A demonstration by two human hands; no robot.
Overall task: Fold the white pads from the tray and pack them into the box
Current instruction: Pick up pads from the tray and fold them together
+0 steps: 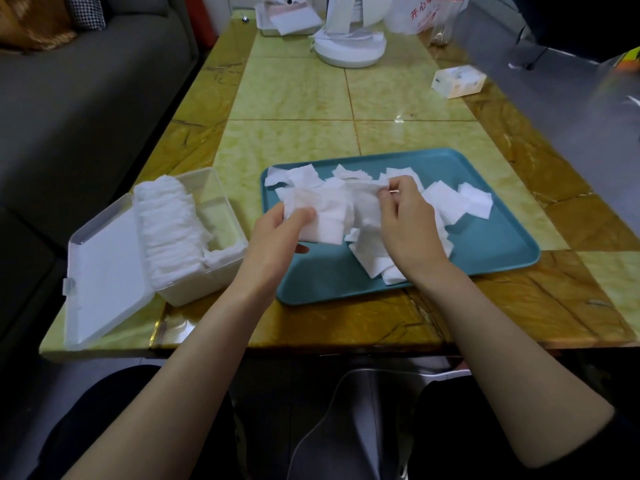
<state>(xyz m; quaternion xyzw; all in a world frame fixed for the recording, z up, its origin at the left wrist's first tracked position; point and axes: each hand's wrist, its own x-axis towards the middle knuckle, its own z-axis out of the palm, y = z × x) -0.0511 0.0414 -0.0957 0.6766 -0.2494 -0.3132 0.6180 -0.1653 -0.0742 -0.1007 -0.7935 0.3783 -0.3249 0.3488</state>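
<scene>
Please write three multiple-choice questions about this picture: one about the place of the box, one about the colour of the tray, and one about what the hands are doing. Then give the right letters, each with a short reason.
1. Where is the box relative to the tray?
A. On its left
B. On its right
C. Inside it

2. What colour is the tray?
A. Red
B. Teal
C. Black

3. What are the left hand and the right hand doing?
A. Lying flat on the wood
B. Shutting the box
C. Holding a white pad over the tray

Answers:
1 A: the box stands on the table to the left of the tray, apart from it.
2 B: the bare floor of the tray is teal.
3 C: the fingers of both hands pinch the pad above the tray.
</scene>
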